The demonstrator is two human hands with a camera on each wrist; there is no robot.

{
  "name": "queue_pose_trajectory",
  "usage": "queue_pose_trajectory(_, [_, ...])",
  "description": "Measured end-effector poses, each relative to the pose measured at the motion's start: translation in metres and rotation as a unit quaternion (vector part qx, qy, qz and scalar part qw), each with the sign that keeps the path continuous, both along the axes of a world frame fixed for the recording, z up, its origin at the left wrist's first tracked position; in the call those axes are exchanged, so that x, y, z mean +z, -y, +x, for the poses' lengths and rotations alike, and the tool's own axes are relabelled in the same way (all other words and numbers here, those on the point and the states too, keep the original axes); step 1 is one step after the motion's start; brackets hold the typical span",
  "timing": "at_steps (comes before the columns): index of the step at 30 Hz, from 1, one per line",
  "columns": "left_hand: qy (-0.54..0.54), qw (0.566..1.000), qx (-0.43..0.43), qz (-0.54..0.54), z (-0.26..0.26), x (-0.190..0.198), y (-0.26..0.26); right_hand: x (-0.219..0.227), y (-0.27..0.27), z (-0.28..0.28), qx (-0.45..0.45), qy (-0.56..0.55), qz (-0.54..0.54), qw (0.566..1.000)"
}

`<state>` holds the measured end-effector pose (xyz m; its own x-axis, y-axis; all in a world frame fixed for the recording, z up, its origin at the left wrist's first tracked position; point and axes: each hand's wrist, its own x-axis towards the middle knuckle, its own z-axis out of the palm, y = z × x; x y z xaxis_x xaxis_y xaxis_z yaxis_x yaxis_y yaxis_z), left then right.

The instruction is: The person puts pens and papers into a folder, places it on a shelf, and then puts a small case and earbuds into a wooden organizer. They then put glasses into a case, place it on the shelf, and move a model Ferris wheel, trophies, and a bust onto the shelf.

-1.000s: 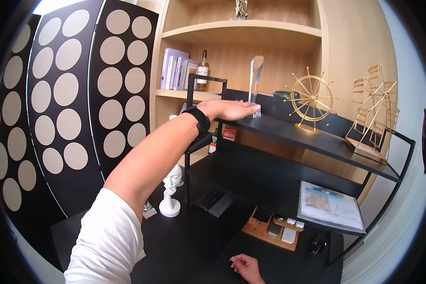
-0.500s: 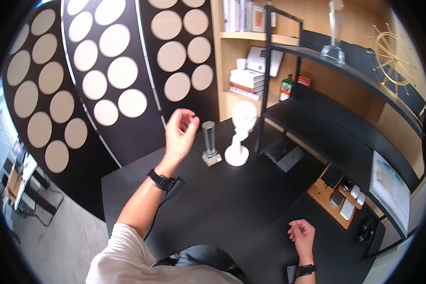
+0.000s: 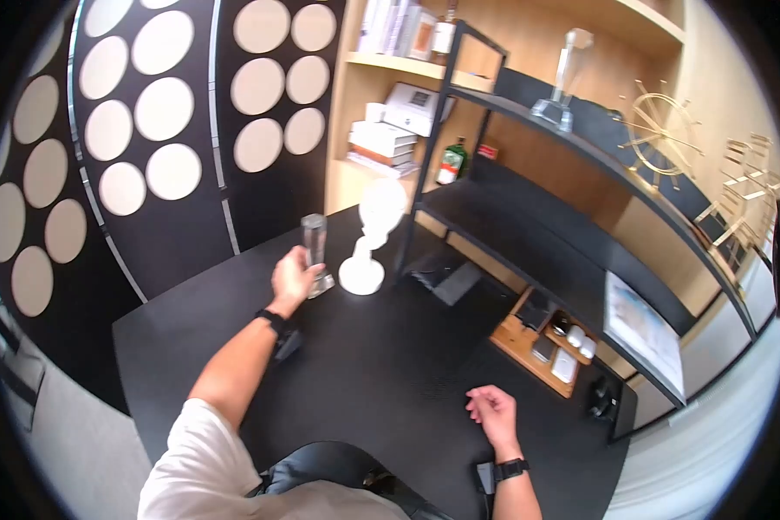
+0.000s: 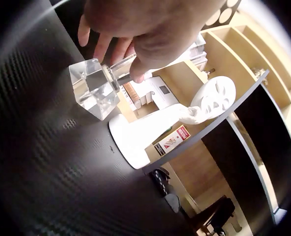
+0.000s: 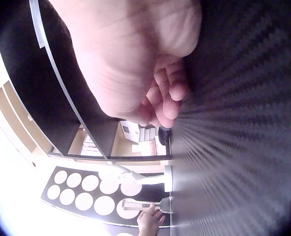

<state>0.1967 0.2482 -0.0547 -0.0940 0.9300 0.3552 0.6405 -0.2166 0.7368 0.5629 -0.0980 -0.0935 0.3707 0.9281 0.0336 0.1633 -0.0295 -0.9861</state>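
Note:
My left hand point(image 3: 293, 279) grips the small glass trophy point(image 3: 315, 236) low on its column, at the desk's back left. The left wrist view shows the thumb and fingers of the left hand point(image 4: 135, 37) on either side of the column, just above the clear block base point(image 4: 94, 89). Right beside the trophy stands a white face sculpture point(image 3: 364, 275), upright. My right hand point(image 3: 496, 419) hangs over the desk's right part, fingers loosely curled and holding nothing; the right wrist view shows this hand point(image 5: 130, 59) close above the black surface.
A black shelf rack point(image 3: 511, 227) rises behind the desk, with a tall crystal trophy point(image 3: 565, 78) and a gold wheel point(image 3: 661, 133) on top. A wooden organizer point(image 3: 529, 354) lies under it. Patterned panels point(image 3: 258, 87) stand left, a bookcase point(image 3: 355, 58) behind.
My left hand has come down from beside the tall crystal trophy on the upper shelf to the small glass trophy and taken hold of it. The head view has tilted down.

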Motion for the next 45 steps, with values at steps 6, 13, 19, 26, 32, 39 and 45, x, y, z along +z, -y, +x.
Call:
queue_pose_trajectory(6, [0.118,0.966,-0.205,0.109,-0.010,0.023,0.077,0.004,-0.003,-0.001,0.007,0.011,-0.009,1.000])
queue_pose_trajectory(13, [0.260,0.840,-0.468,0.084,0.072,0.153,0.117,0.012,-0.003,-0.006,0.002,0.025,-0.032,0.999])
queue_pose_trajectory(19, [0.186,0.795,-0.571,0.089,0.176,0.199,0.067,0.005,0.000,-0.002,0.013,0.015,-0.015,1.000])
queue_pose_trajectory(26, [0.127,0.793,-0.595,0.039,0.238,0.225,0.043,0.003,-0.001,0.000,0.027,0.008,-0.001,1.000])
queue_pose_trajectory(32, [0.138,0.784,-0.604,-0.032,0.267,0.226,0.018,0.010,0.001,-0.002,0.025,0.020,-0.008,0.999])
queue_pose_trajectory(39, [-0.021,0.882,-0.394,0.258,0.239,0.202,0.076,0.008,0.000,0.000,0.020,0.015,-0.018,1.000])
queue_pose_trajectory(45, [-0.255,0.819,-0.363,0.364,0.228,0.176,0.105,0.017,-0.001,-0.003,0.020,0.024,-0.033,0.999])
